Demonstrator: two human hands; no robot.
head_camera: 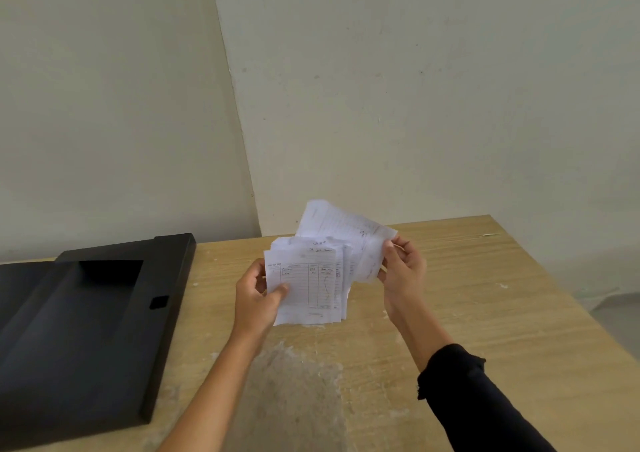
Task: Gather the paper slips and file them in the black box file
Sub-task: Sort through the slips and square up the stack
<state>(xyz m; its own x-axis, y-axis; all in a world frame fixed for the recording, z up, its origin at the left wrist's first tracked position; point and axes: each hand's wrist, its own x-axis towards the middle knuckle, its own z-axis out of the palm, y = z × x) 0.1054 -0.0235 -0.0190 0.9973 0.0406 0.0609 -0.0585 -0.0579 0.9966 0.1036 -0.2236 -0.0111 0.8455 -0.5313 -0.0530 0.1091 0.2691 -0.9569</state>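
Several white paper slips [304, 285] with ruled lines and handwriting are held upright above the table's middle. My left hand [256, 295] grips the front stack at its left edge, thumb on the front sheet. My right hand [403, 268] pinches a curled slip [349, 233] at the back right of the stack, fanned away from the others. The black box file [86, 330] lies open and flat on the table at the left, about a hand's width from my left hand; its inside looks bare.
The wooden table [467, 313] carries white dusty smears near its middle and front. Pale walls meet in a corner behind it. The table's right edge drops off to a grey floor [616, 320].
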